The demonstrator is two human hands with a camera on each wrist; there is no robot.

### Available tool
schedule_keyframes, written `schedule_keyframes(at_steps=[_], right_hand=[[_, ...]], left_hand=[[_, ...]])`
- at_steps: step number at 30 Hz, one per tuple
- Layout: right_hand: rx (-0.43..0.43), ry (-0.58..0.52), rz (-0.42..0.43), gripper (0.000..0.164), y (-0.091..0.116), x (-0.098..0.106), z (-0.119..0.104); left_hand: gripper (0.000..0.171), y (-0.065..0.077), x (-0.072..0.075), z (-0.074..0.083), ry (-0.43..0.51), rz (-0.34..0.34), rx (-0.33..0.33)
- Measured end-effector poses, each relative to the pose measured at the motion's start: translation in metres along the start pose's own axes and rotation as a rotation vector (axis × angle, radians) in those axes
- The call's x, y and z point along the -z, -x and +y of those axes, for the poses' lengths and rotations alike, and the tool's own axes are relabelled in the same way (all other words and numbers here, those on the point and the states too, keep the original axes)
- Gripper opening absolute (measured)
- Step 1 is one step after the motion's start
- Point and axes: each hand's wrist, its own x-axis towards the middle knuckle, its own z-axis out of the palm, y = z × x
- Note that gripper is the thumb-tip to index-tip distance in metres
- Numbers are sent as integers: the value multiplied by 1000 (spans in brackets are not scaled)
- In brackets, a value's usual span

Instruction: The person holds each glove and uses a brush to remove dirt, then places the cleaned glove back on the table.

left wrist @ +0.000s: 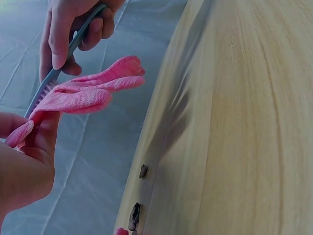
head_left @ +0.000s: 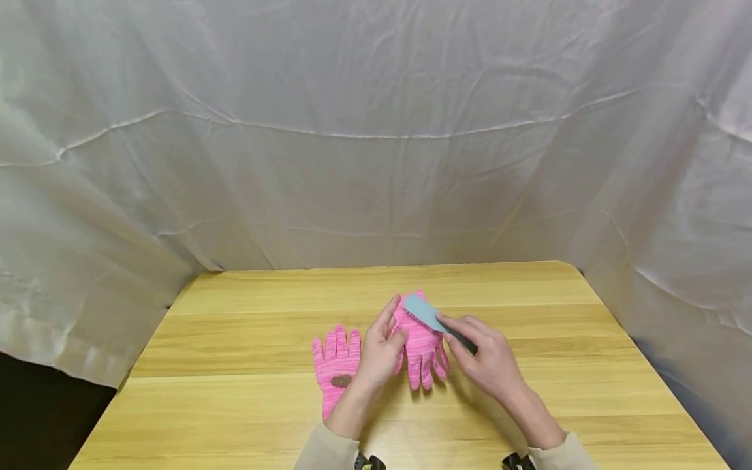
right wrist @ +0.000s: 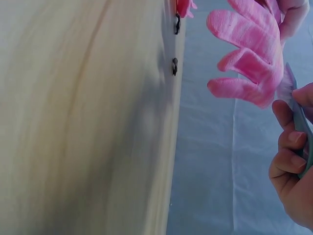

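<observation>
My left hand [head_left: 378,352] holds a pink knitted glove [head_left: 420,346] raised above the table, its fingers hanging down toward me. In the left wrist view, part of that glove [left wrist: 76,100] lies over the left fingers, with the thumb pressing on it. My right hand [head_left: 492,360] grips the dark handle of a brush [head_left: 422,311] with a light blue back. The brush's pale bristles touch the glove's fabric, as the left wrist view shows. Left of my left hand, a second pink glove [head_left: 337,346] lies flat on the table with a brown patch [head_left: 341,380] on it.
The light wood table [head_left: 235,352] has a rounded far corner. Grey cloth curtains [head_left: 376,183] stand behind it and on both sides. Two small dark things [left wrist: 135,216] show by the table's edge in the wrist views; I cannot tell what they are.
</observation>
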Motion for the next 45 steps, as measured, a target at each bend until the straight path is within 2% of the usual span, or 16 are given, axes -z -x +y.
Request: schedule_keyframes(at_steps=[10,16,23,28,31,34,40,45], right_hand=[[28,48,0,41,-2,6,5],[28,57,4,40,-2,7,8],[22,29,15,39,-1,10,9],[2,-22,60,39,-2,12,8],[3,-71,80,39,-3,9,5],[26,-97,63,41,-3,4,0],[33,-65,21,42,-1,-5,-8],[35,-61,34,44,0,-6,-9]], left_hand=[[71,0,0,1,2,-15,-14],[69,1,0,0,-64,19,-33],[69,1,-1,0,-105,36,-54],[68,-1,0,-1,-123,59,-50],[68,-1,1,-2,-121,65,-58],[68,-1,1,-2,-119,52,-61],[70,0,-2,-3,-62,17,-39],[69,0,-2,-3,-94,58,-41]])
